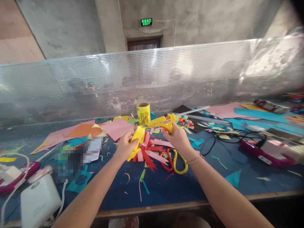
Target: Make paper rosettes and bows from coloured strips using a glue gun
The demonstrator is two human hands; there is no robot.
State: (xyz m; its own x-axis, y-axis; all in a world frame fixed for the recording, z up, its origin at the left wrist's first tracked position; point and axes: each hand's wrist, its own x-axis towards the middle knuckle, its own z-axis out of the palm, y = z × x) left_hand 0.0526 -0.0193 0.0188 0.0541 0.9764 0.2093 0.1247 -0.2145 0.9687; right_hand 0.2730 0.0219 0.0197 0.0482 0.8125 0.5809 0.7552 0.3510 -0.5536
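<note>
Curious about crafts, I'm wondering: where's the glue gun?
Just right of centre in the head view, the glue gun is in the right hand, pointing toward the left hand.

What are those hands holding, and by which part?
The right hand holds a yellow glue gun by its handle; the left hand pinches a yellow paper strip near its middle.

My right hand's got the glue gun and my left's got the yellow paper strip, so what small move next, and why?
Probably squeeze some glue onto the yellow paper strip: your left hand holds it, and the glue gun in your right hand points its nozzle at the strip's upper end, though contact is unclear.
</note>
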